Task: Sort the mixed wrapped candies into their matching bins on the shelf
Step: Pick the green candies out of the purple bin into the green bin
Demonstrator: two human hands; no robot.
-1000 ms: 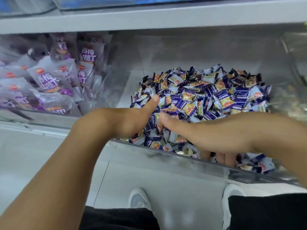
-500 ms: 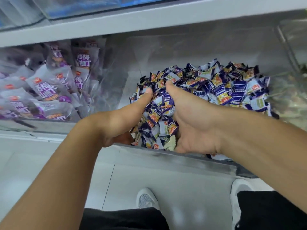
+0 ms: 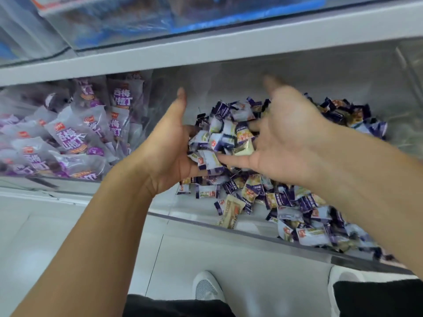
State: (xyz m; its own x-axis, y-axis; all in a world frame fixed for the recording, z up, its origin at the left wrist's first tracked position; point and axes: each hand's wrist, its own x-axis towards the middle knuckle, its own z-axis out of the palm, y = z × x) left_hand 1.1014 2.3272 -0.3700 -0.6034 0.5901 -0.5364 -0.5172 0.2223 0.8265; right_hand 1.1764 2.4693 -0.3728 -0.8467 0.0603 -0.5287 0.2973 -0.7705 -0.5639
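A clear bin [image 3: 229,227] on the shelf holds a pile of small purple-and-white wrapped candies [image 3: 295,202]. My left hand [image 3: 167,149] and my right hand [image 3: 281,143] face each other above the bin's left part, palms inward, cupping a heap of these candies [image 3: 219,140] between them. A cream-coloured wrapper sits in the heap. Another cream-wrapped candy [image 3: 231,212] lies near the bin's front wall. The bin floor shows bare under the lifted heap.
To the left, a neighbouring clear bin holds larger purple-and-white packets [image 3: 68,143]. A grey shelf board [image 3: 206,51] runs overhead with blue-tinted bins above it. Below are a pale tiled floor and my white shoes [image 3: 206,287].
Both hands went from resting on the pile to scooping candies together and lifting the heap up and back. The bin's front left now shows bare floor. The camera moved closer.
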